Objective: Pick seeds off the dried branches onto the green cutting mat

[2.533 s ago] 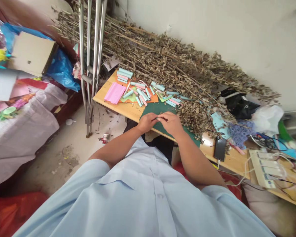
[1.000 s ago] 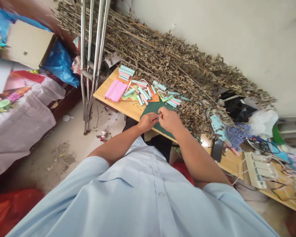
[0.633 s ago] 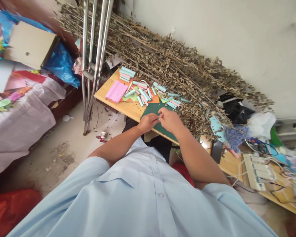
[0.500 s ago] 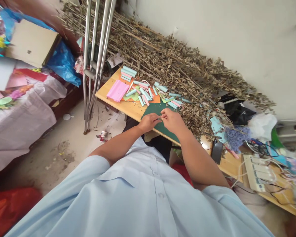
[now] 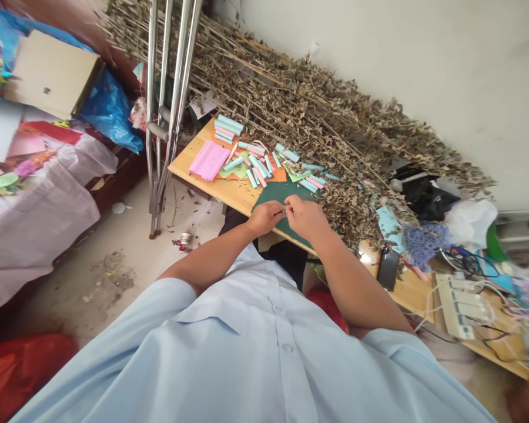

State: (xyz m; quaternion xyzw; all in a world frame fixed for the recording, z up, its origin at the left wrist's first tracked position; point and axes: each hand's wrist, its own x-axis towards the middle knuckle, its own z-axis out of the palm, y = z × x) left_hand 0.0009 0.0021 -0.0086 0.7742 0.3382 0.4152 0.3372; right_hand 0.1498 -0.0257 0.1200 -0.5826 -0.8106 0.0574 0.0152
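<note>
Over the front edge of a dark green mat [image 5: 271, 192], my two hands meet at the fingertips. My left hand [image 5: 267, 218] is closed in a pinch, and so is my right hand [image 5: 303, 216]. Something tiny sits between them, too small to make out. Behind and left of the hands lie several rolled light blue and pink paper pieces [image 5: 259, 168] on orange and green sheets. A folded pink crepe paper [image 5: 208, 160] rests near the left end of the wooden table [image 5: 183, 163].
Metal crutches [image 5: 161, 123] stand at the table's left end. Dried leafy stalks [image 5: 291, 94] cover the back of the table. On the right are a phone [image 5: 388, 268], purple yarn [image 5: 424, 242] and a power strip [image 5: 461, 305] with cables. A cloth-covered surface [image 5: 48, 205] is at the left.
Both hands remain together over the mat; the right fingers have shifted slightly. The view has moved a little.
</note>
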